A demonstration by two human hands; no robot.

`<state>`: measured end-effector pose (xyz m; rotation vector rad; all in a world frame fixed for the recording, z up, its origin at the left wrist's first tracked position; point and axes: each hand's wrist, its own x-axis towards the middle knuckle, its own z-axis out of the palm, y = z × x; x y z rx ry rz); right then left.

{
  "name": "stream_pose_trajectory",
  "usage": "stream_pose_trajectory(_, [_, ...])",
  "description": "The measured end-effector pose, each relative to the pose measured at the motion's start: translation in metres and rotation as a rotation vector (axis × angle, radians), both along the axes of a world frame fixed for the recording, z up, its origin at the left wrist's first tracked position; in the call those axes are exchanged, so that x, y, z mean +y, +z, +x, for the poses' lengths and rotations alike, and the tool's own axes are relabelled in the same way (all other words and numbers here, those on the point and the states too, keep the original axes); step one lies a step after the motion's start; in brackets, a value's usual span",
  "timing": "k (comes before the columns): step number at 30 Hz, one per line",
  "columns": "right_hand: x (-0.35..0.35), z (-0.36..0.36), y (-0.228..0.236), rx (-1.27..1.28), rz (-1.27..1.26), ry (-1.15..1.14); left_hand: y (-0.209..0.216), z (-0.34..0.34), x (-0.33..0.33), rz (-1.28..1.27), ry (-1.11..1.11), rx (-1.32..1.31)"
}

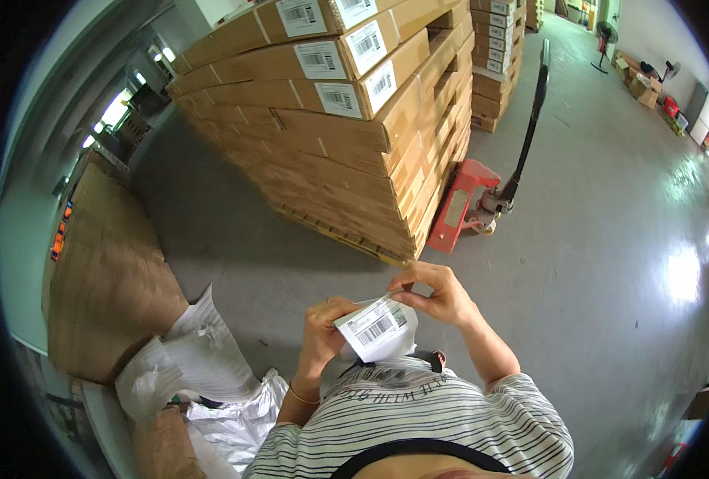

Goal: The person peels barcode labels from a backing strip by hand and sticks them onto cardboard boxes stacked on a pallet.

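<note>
In front of my chest I hold a white sheet of barcode labels (378, 326) between both hands. My left hand (326, 329) grips its left edge, fingers closed on it. At the upper right corner, the thumb and forefinger of my right hand (436, 293) pinch the sheet's top edge. Ahead stands a tall stack of long brown cartons (314, 148), with white barcode labels (320, 61) stuck on several of the upper ones. The stack rests on a yellowish pallet (346, 241).
A red pallet jack (460, 206) with an upright black handle (534, 112) stands at the stack's right side. More stacked cartons (494, 64) are behind it. At left lie a large cardboard sheet (119, 271) and crumpled white packing foam (202, 355). A fan (606, 36) stands far right.
</note>
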<state>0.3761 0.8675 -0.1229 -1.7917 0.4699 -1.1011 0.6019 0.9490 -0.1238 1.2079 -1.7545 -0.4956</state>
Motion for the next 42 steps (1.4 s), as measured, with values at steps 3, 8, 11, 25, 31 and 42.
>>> stream_pose_trajectory(3, [-0.006,-0.003,0.004,0.069,-0.113,-0.045,0.004,0.004,-0.008,-0.029,-0.011,-0.067])
stream_pose_trajectory(8, [-0.013,0.015,0.009,0.084,-0.123,-0.081,-0.002,0.027,-0.026,-0.005,-0.048,-0.049])
stream_pose_trajectory(11, [-0.019,0.030,0.016,0.102,-0.124,-0.123,0.001,0.043,-0.050,-0.027,-0.093,-0.026])
stream_pose_trajectory(25, [-0.043,0.093,0.028,0.126,-0.054,-0.276,0.014,0.118,-0.110,-0.168,-0.211,-0.129])
stream_pose_trajectory(31, [-0.028,0.049,0.024,0.187,-0.085,-0.299,0.009,0.075,-0.105,-0.052,-0.223,-0.055])
stream_pose_trajectory(42, [-0.021,0.022,0.033,0.053,-0.579,-0.548,-0.022,0.067,-0.113,-0.105,-0.068,-0.182])
